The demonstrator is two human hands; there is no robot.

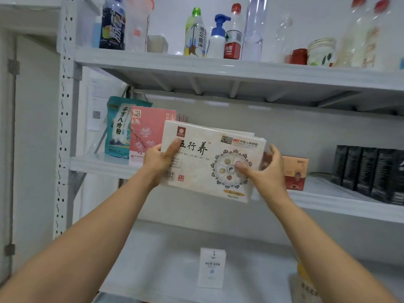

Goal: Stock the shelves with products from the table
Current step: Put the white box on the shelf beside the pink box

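I hold the white flat box (pixel 209 158) with both hands in the middle of the frame, in front of the middle shelf (pixel 328 203). Its printed face is toward me and it is tilted, with the right end lower. My left hand (pixel 160 161) grips its left edge, thumb lying across the front beside the large black characters. My right hand (pixel 265 171) grasps the right end: the thumb presses on the round dish pattern and the fingers curve round the right edge. I cannot tell if the box touches the shelf.

Behind it, centre left, a pink box (pixel 150 132) stands upright on the same shelf, with a teal pouch (pixel 118 130) just left of it. Behind my right hand sits an orange-red box (pixel 296 173), and black boxes (pixel 367 171) line up at the right edge of the frame. Along the top shelf (pixel 218 66) stand bottles, among them a green-capped bottle (pixel 195 33) and a blue pump bottle (pixel 218 38). On the lower shelf, bottom centre, stands a small white box (pixel 211 267).
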